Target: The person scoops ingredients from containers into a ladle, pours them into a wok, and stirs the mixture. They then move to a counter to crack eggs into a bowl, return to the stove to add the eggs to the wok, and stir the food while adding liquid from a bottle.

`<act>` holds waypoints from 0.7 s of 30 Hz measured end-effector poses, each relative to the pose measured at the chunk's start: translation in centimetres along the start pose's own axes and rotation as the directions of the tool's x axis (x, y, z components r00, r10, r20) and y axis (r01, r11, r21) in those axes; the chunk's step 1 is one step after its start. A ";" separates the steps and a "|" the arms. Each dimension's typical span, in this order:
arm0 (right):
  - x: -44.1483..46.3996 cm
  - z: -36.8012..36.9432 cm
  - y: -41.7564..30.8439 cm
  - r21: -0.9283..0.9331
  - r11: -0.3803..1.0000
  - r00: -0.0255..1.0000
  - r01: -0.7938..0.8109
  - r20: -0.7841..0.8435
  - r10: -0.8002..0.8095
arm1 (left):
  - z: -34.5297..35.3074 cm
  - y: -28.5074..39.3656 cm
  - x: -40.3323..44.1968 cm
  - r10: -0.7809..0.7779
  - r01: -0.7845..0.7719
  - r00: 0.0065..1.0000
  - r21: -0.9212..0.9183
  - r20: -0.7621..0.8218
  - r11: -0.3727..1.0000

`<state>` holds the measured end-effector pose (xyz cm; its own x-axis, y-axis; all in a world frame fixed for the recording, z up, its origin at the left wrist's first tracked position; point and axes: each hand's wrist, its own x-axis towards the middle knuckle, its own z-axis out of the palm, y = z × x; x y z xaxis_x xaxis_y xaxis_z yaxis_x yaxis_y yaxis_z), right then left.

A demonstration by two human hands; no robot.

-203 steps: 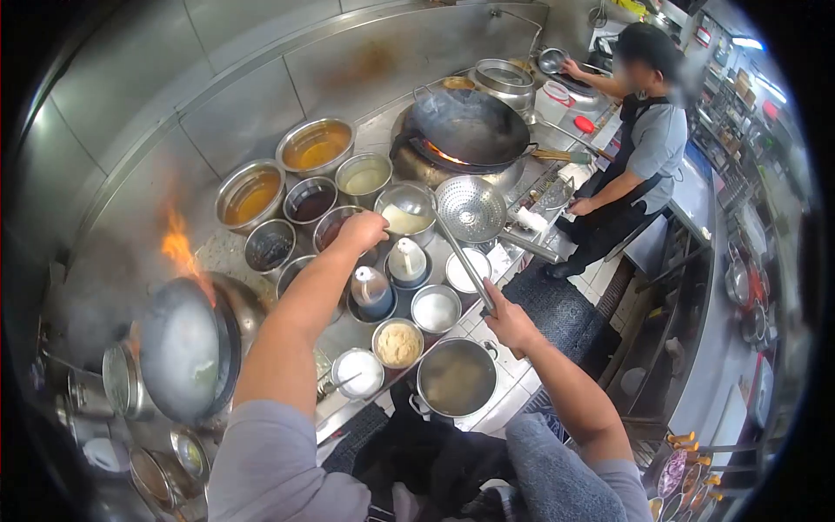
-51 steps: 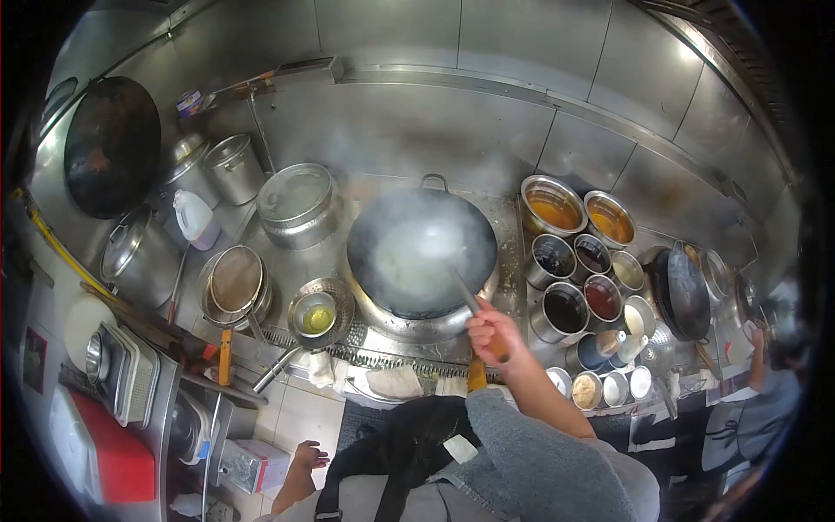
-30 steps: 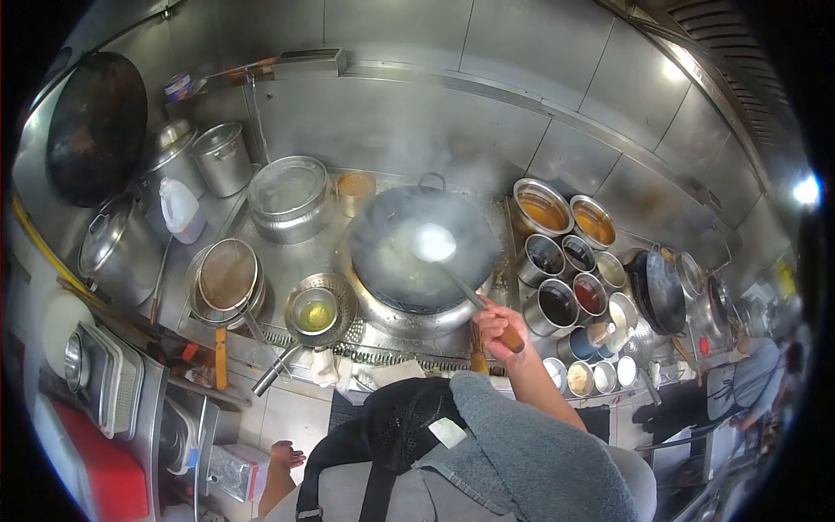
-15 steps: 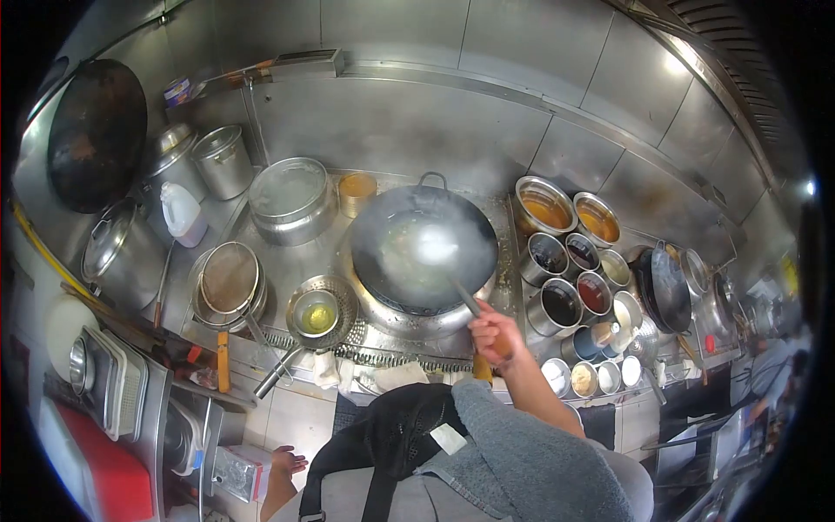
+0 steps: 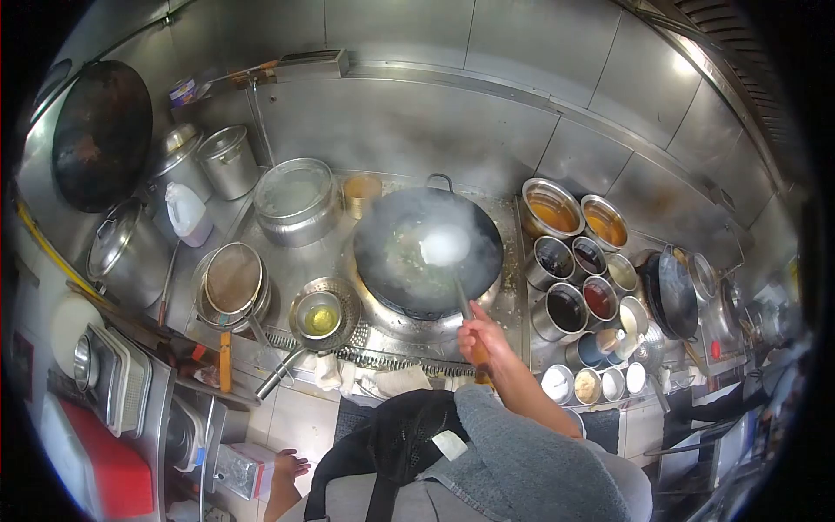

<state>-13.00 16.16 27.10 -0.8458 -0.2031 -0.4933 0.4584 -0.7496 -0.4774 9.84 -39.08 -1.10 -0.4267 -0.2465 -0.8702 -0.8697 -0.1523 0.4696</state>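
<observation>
My right hand (image 5: 481, 337) is closed around the long handle of a wok ladle (image 5: 445, 247). The ladle's bright round bowl rests inside a black wok (image 5: 391, 265) on the burner, and steam blurs the small pale and green bits in it. Low at my side, my left hand (image 5: 290, 465) hangs empty with its fingers apart, near a cardboard box (image 5: 240, 470). To the wok's left, a small metal bowl of yellow oil (image 5: 321, 320) sits in a perforated strainer (image 5: 348, 306).
A lidded pot (image 5: 297, 204) stands back left, and a round mesh sieve (image 5: 233, 278) lies over a pot. On the right are several metal containers of sauce (image 5: 561, 309) and small bowls of powder (image 5: 587, 385). Stacked woks (image 5: 677, 291) stand further right.
The ladle's bowl has shifted slightly right within the wok, and its handle stands more upright in view. Steam spreads wider over the wok. My left hand stays low and open.
</observation>
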 end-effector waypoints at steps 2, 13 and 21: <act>-0.2 -1.9 -1.6 0.063 0.991 0.980 -0.116 0.171 0.104 | 0.2 -0.4 -0.2 -0.009 0.009 1.000 -0.005 0.006 1.000; -4.9 -0.6 0.7 -0.861 0.508 0.984 0.029 -0.065 -0.167 | 0.3 -2.5 -0.4 0.010 -0.013 0.999 -0.084 -0.039 0.996; 1.2 -1.7 1.1 -0.752 0.656 0.989 0.055 -0.049 -0.139 | 0.5 -2.1 0.9 -0.030 0.030 0.999 -0.033 -0.011 0.999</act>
<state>-13.11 16.16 24.79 -0.8868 -0.0660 -0.4574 0.4599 -0.0291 -0.8875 11.14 -38.56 -2.95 -0.3976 -0.2521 -0.8822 -0.8732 -0.1914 0.4482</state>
